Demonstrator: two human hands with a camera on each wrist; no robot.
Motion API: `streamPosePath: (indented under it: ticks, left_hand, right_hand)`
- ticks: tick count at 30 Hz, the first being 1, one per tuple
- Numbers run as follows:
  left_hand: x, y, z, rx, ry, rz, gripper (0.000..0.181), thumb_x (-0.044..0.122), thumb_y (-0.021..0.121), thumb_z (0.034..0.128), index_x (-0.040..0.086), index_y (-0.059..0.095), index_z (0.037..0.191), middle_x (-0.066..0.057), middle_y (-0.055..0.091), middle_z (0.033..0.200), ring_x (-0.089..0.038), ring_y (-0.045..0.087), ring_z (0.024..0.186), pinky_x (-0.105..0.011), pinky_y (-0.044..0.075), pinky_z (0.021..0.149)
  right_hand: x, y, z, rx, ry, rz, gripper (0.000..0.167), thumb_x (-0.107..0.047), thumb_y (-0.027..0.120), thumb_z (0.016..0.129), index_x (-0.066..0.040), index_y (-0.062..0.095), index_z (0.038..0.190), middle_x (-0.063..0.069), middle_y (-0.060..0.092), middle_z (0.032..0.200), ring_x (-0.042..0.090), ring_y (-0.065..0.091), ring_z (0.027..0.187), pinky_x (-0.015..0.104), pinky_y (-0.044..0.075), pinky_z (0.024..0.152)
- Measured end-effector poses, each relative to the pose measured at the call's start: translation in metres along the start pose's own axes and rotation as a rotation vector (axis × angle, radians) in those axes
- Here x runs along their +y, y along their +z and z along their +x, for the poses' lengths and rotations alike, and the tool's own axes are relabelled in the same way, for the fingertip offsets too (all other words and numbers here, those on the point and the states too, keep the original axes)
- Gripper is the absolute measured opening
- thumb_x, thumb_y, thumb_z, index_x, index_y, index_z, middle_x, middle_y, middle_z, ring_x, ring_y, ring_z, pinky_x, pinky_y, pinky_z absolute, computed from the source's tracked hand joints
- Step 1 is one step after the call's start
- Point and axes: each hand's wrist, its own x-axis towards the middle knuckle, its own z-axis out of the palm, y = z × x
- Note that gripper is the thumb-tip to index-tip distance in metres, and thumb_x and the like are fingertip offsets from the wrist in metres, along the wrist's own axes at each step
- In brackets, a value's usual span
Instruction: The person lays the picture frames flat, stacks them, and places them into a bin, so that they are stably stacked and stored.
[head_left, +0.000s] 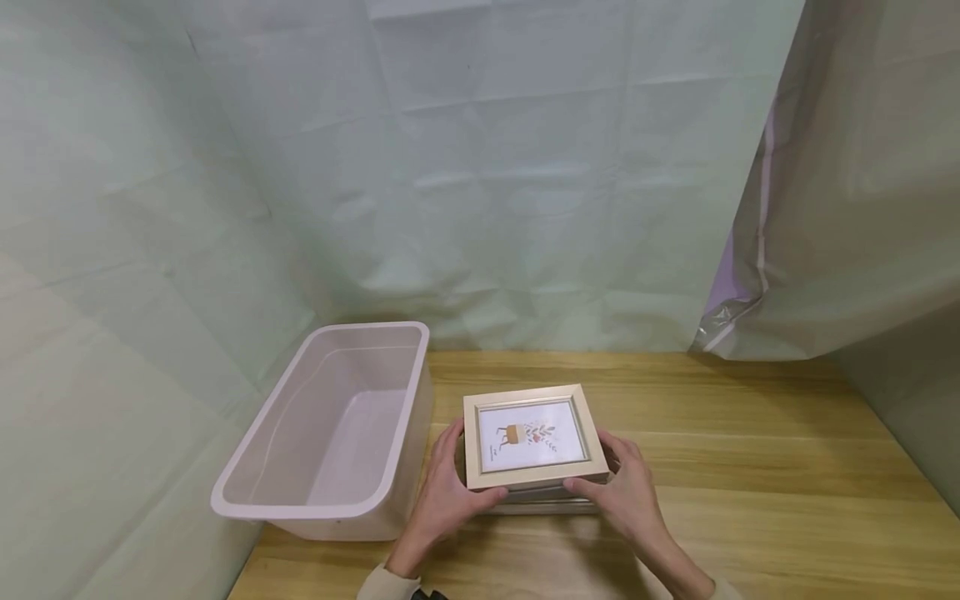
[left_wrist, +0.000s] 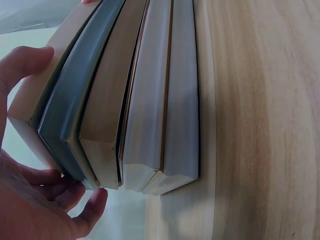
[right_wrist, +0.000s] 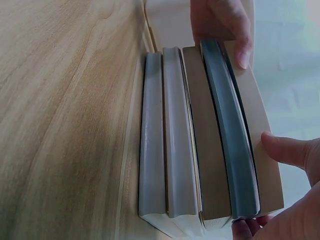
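Pale sheeting [head_left: 495, 183] hangs along the far side and down the left; a darker grey-brown sheet [head_left: 862, 183] hangs on the right, its lower corner touching the table near the far edge. Wood-grain table [head_left: 757, 475] below.

Bin [head_left: 322, 510], pale and rectangular with rounded corners, stands upright on the left of the table. Long sides run near to far.

Stack [right_wrist: 190, 140] of five flat layers lies on the table just right of the bin, between the two hands. Order from the table up, by the wrist views: two pale layers [right_wrist: 156, 140], a brown layer [right_wrist: 207, 140], a blue-grey layer [right_wrist: 232, 135], then the top frame [head_left: 534, 454]. That one is light gold, face up, slightly askew to the layers below.

Left hand [head_left: 446, 492] grips the top frame at its left end: thumb on the near edge, fingers bent round the end, some tips reaching down beside the blue-grey layer. Right hand [head_left: 630, 492] holds the right end likewise, thumb on the near edge.

Print [head_left: 517, 435] behind the frame's face: white, a brown-and-cream pot on legs, leafy stems pointing right.

Light cuff [head_left: 386, 585] at the left wrist; small black item [head_left: 429, 595] beside it.
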Motion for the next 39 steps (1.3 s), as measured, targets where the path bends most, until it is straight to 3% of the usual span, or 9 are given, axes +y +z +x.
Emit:
streamPosePath:
  ticks: [5, 10, 16, 39]
  left_hand:
    - [0.0004, 0.0007, -0.0004, 0.001, 0.011, 0.017, 0.128, 0.037, 0.102, 0.0652, -0.001, 0.034, 0.166, -0.026, 0.037, 0.172, -0.045, 0.049, 0.149, -0.062, 0.043, 0.124]
    - [0.0010, 0.0014, -0.0021, 0.013, 0.032, 0.039, 0.128, 0.037, 0.101, 0.0650, -0.004, 0.034, 0.165, -0.029, 0.036, 0.171, -0.050, 0.040, 0.156, -0.069, 0.037, 0.127]
    - [0.0022, 0.0021, -0.0030, 0.009, 0.020, 0.055, 0.129, 0.039, 0.101, 0.0655, -0.004, 0.033, 0.166, -0.029, 0.035, 0.172, -0.051, 0.038, 0.158, -0.070, 0.033, 0.129]
    - [0.0022, 0.0050, -0.0042, 0.018, 0.050, 0.103, 0.126, 0.043, 0.100, 0.0678, -0.001, 0.035, 0.166, -0.024, 0.037, 0.171, -0.046, 0.042, 0.156, -0.066, 0.038, 0.128]
  right_hand:
    - [-0.0002, -0.0003, 0.0009, 0.001, 0.000, -0.016, 0.103, -0.011, 0.100, 0.072, 0.011, 0.046, 0.158, 0.029, 0.052, 0.152, 0.053, 0.055, 0.146, 0.058, 0.048, 0.122]
    - [-0.0010, -0.0016, 0.0007, -0.008, 0.002, -0.020, 0.102, -0.010, 0.100, 0.073, 0.011, 0.046, 0.157, 0.029, 0.052, 0.150, 0.055, 0.053, 0.147, 0.059, 0.048, 0.122]
    - [-0.0017, -0.0026, -0.0003, -0.012, 0.006, -0.020, 0.102, -0.011, 0.100, 0.073, 0.012, 0.046, 0.157, 0.029, 0.052, 0.151, 0.055, 0.053, 0.148, 0.058, 0.048, 0.122]
    - [0.0009, -0.0028, 0.0000, -0.006, -0.016, -0.025, 0.100, -0.012, 0.100, 0.073, 0.011, 0.048, 0.156, 0.028, 0.054, 0.149, 0.053, 0.057, 0.144, 0.057, 0.049, 0.122]
